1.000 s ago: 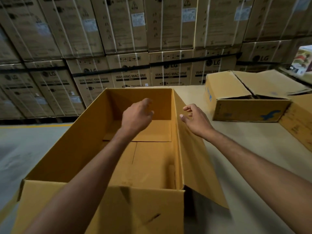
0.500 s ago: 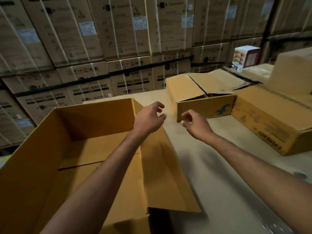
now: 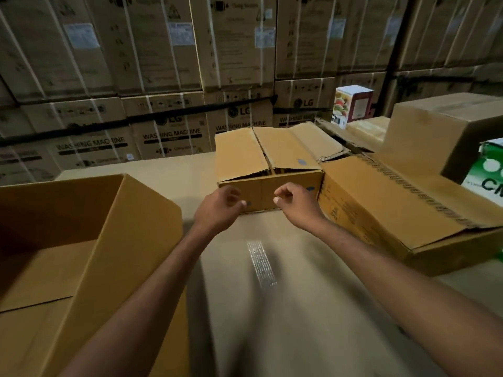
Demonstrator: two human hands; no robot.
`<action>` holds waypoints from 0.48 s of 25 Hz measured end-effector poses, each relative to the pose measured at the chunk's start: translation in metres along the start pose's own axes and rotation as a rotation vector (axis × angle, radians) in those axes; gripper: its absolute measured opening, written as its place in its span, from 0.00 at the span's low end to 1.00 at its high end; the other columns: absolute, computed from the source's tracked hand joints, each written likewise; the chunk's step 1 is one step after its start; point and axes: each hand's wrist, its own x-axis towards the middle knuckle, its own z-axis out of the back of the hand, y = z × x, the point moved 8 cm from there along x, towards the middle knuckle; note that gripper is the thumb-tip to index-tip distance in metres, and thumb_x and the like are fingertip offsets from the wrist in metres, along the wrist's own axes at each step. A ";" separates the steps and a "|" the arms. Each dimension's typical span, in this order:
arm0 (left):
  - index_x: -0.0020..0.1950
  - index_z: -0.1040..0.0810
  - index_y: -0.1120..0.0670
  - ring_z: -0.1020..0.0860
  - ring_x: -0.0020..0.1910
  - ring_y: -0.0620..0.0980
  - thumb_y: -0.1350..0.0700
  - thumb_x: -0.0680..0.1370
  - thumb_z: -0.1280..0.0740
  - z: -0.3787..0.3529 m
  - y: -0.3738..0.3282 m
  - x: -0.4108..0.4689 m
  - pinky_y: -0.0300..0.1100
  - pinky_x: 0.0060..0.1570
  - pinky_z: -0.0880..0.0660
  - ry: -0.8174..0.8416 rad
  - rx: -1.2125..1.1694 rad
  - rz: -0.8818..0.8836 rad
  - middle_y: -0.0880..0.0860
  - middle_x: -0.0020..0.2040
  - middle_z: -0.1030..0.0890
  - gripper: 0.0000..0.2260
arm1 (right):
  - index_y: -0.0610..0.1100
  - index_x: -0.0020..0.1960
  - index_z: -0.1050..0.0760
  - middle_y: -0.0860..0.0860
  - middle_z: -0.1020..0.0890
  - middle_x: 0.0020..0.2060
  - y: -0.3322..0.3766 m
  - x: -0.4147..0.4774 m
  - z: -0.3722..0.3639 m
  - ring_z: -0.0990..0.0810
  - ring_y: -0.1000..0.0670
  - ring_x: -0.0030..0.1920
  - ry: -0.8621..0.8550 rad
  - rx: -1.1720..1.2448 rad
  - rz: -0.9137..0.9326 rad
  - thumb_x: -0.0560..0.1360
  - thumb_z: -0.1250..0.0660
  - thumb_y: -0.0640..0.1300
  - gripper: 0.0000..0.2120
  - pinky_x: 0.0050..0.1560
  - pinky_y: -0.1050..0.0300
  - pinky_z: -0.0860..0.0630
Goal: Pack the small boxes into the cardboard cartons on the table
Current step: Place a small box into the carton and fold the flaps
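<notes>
While the open carton (image 3: 136,240) looks empty, packing seems unstarted. Left hand (image 3: 217,210) and right hand (image 3: 296,204) hover loosely curled, empty, by the closed carton (image 3: 272,156).

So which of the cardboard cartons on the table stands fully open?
The large carton at the left: its bare inside shows. The middle carton has its flaps folded down, and the long right carton too.
</notes>
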 end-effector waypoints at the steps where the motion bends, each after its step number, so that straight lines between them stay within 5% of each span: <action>1: 0.67 0.22 0.53 0.19 0.56 0.48 0.46 0.80 0.30 -0.011 -0.004 0.005 0.52 0.56 0.19 0.001 -0.032 0.012 0.50 0.61 0.17 0.18 | 0.52 0.55 0.21 0.53 0.18 0.53 -0.012 0.006 0.004 0.20 0.52 0.55 0.012 -0.005 -0.009 0.79 0.29 0.48 0.05 0.56 0.50 0.21; 12: 0.71 0.24 0.52 0.21 0.48 0.40 0.40 0.81 0.34 -0.051 0.011 0.112 0.49 0.56 0.21 -0.161 -0.143 0.136 0.51 0.65 0.21 0.23 | 0.53 0.53 0.22 0.50 0.20 0.58 -0.095 0.117 0.025 0.25 0.45 0.62 -0.085 -0.146 -0.135 0.81 0.37 0.62 0.13 0.59 0.47 0.25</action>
